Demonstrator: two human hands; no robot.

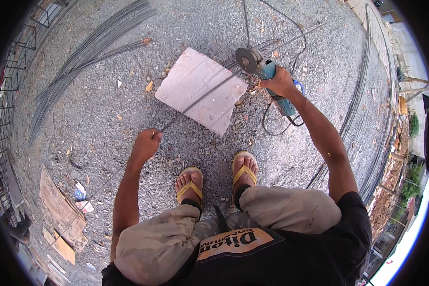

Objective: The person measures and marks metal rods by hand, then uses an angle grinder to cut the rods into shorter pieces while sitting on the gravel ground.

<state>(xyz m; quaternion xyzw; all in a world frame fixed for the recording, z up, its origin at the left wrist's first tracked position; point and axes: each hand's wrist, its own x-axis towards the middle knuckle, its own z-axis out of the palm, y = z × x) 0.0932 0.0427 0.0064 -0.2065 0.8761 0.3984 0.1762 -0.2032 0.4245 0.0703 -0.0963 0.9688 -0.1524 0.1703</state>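
Observation:
My left hand [148,144] is closed round a long thin steel rod [202,98]. The rod crosses a pale, flat slab [190,78] lying on the gravel, and its far end comes up by the grinder. My right hand [280,82] grips the body of a teal angle grinder [267,70]. A dark cutting disc [246,60] sits at the grinder's left, close to the rod; whether they touch I cannot tell. Behind my left hand, the rod continues toward the lower left.
A bundle of steel rods [93,50] lies at the upper left, with more rods [360,95] along the right. The grinder's black cord [304,40] loops over the gravel. Yellow flip-flops [190,183] are on my feet. Weathered boards [59,202] lie at lower left.

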